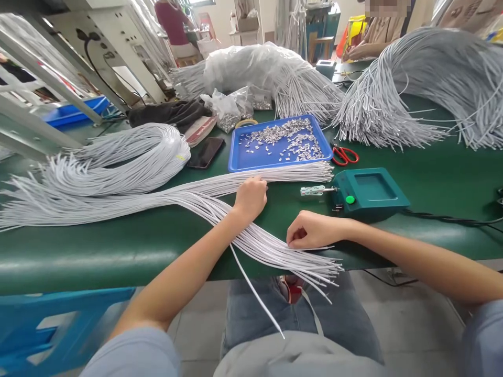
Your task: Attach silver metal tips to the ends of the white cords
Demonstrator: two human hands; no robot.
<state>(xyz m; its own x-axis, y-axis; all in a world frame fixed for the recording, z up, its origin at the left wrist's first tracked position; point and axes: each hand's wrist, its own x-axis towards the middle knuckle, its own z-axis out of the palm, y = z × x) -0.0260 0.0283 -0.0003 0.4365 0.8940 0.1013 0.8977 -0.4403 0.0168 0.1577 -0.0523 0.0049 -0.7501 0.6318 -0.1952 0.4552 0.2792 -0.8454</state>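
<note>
Tray [251,161] of metal pieces [308,146], filled plastic bags [229,121] behind, right hand [308,230] pinching wire [320,248], left hand [250,198], grip hidden

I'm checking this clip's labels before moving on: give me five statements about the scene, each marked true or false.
1. The tray is blue and holds small silvery pieces. True.
2. The right hand is gripping the scissors. False: the right hand is at the wires; the scissors lie beside the tray.
3. The left hand is nearer the tray than the right hand. True.
4. The phone lies in the tray. False: the phone lies outside it, to its left in view.
5. The button is red. False: it is green.
</note>
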